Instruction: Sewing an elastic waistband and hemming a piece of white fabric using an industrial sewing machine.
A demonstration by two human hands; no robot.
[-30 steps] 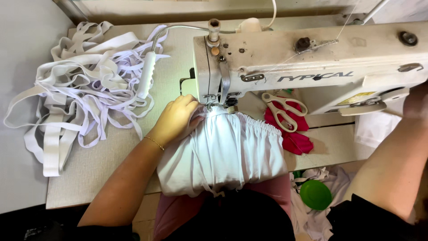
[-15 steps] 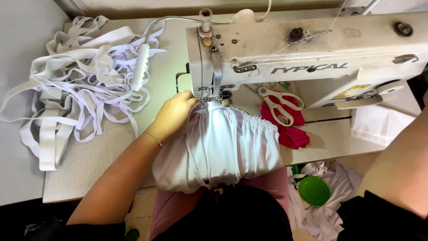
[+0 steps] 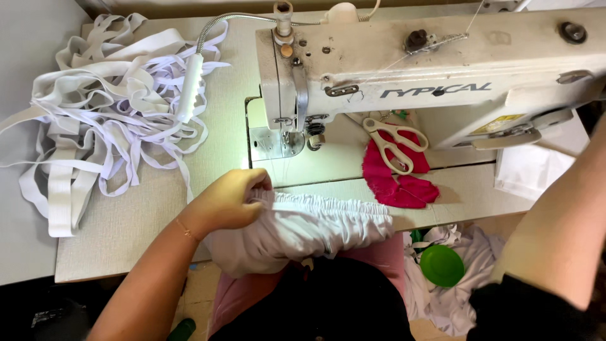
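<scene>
Left hand on white gathered cloth at the sewing machine

The left hand (image 3: 228, 201) is closed on the white cloth (image 3: 303, 227) at the bench (image 3: 120, 227) edge, below the sewing machine (image 3: 429, 69); the right hand seems out of view.

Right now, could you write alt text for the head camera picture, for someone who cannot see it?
A person's left hand grips a gathered white garment at the table edge, in front of a cream sewing machine. Scissors lie on pink fabric; a white elastic tangle sits at left.
</scene>
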